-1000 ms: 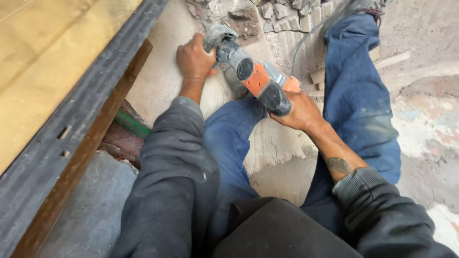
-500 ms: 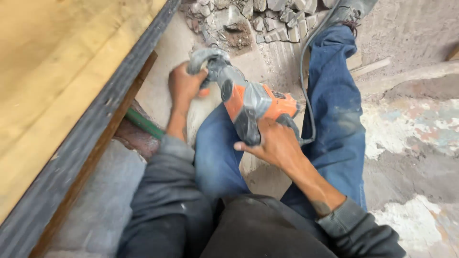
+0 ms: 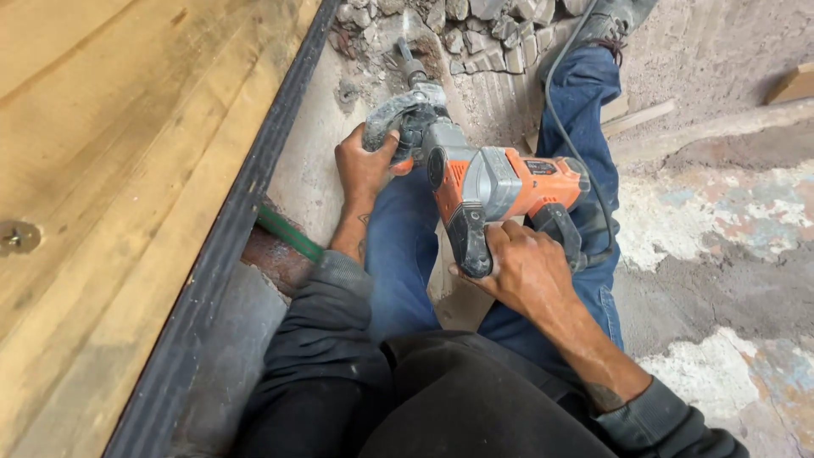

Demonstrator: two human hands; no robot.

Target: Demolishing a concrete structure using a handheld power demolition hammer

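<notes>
A: So, where is the rotary hammer (image 3: 496,191)?
B: It lies over the person's legs. The right hand (image 3: 521,267) is closed around its rear grip, and the left hand (image 3: 363,165) is closed around the dusty side handle (image 3: 398,119) near the front.
A: And the chisel bit (image 3: 409,61)?
B: Ahead of the left hand, its tip in the broken rubble (image 3: 475,34). A black cord (image 3: 577,127) runs beyond the right hand, and a wooden panel (image 3: 110,187) stands left of the left hand.
</notes>
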